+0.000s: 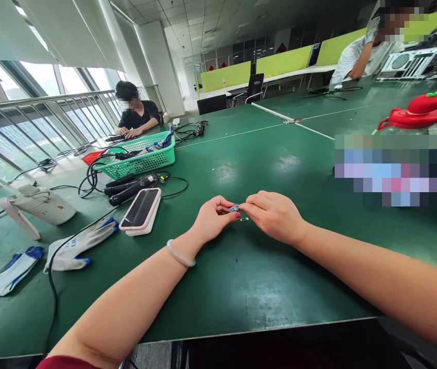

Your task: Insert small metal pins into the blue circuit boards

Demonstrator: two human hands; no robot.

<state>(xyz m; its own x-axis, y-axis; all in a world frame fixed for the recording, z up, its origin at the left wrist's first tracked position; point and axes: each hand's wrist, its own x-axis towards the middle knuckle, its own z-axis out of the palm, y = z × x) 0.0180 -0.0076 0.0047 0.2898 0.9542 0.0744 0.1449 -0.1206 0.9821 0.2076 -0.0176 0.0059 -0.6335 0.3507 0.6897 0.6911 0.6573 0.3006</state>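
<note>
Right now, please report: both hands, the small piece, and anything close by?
Left hand pinching small patterned piece. Right hand at its edge, contact unclear. Small flat part on table, close by.

Table [268,287]: smooth green top, glossy, sheen broken by dull scuffed patches mid-frame. Small patterned piece [234,208], centre: material too small to tell. Bangle [180,253], lower centre: smooth, polished. Phone [141,207], left of centre: glossy, glass-like screen. Basket [145,165], above it: perforated green plastic. Gloves [73,250], lower left: matt knitted cloth, smoother blue coating at fingertips. White pot [51,206], left: looks like plastic, low sheen. Railing [74,117], upper left: smooth metal bars. Computer case [420,60], upper right: bare metal, perforated. Red lid [414,117], right: shiny moulded plastic.
</note>
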